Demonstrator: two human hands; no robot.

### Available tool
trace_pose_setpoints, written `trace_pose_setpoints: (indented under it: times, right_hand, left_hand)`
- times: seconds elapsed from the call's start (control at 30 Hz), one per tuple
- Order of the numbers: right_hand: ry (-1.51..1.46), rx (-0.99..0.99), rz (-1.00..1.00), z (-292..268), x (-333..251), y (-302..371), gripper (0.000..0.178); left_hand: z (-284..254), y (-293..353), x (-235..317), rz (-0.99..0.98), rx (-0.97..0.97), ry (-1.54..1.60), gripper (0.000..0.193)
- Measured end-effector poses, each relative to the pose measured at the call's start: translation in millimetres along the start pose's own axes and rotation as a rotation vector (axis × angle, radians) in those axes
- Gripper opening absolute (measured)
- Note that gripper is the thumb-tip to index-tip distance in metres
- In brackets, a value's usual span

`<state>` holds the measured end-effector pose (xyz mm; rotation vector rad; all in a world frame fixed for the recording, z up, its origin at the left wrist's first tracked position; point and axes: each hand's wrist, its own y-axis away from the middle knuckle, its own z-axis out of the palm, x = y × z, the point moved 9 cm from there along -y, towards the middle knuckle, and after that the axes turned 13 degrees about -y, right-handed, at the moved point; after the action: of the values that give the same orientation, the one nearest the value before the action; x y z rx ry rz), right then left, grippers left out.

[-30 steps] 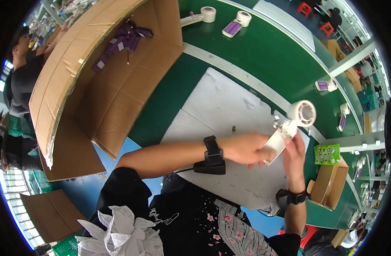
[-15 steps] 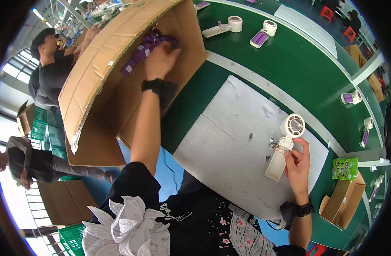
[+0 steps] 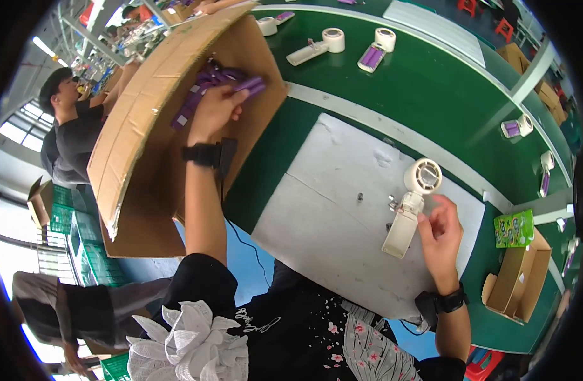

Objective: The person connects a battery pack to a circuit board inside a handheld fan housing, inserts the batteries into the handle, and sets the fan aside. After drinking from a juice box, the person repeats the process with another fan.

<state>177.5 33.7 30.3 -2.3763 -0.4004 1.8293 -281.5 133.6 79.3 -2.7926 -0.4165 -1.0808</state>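
My left hand point(image 3: 215, 113) is inside a tilted cardboard box point(image 3: 135, 95), its fingers closed on a purple battery pack point(image 3: 250, 85). Beneath that hand lie more purple packs point(image 3: 205, 81), partly hidden by it. A white handheld fan point(image 3: 403, 230) rests on the pale mat point(image 3: 323, 197), its handle laid open and its round head pointing away from me. Close beside the handle is my right hand point(image 3: 442, 238), fingers curved and apart, holding nothing; whether the thumb touches the handle I cannot tell. Small metal parts show at the fan's left side.
On the green bench point(image 3: 444, 82) beyond the mat sit several fans, some with purple packs fitted. At right are a green printed packet point(image 3: 514, 229) and a small open carton point(image 3: 519, 282). A dark cable point(image 3: 244, 244) hangs beside the box. Other people are at the left.
My left hand has drawn back slightly toward me and now shows a purple battery pack in its grip. My right hand has let go of the fan, which stays on the mat.
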Motion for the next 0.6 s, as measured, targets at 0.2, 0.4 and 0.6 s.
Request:
trace_pose_setpoints:
  times: [0.2, 0.4, 0.6]
  right_hand:
    - [0.386, 0.041, -0.574, 11.9, -82.1, -0.8, 0.047]
    - [0.15, -0.071, -0.287, 9.0, -44.2, 2.4, 0.045]
    - [-0.09, 0.151, -0.067, -12.3, -13.2, 3.3, 0.03]
  left_hand:
    - [113.3, 131.8, 187.7, 0.671, -0.542, -0.133, 0.018]
    - [177.8, 172.5, 221.3, 0.877, -0.507, 0.026, 0.023]
    - [181.5, 153.6, 194.0, 0.817, -0.325, 0.028, 0.029]
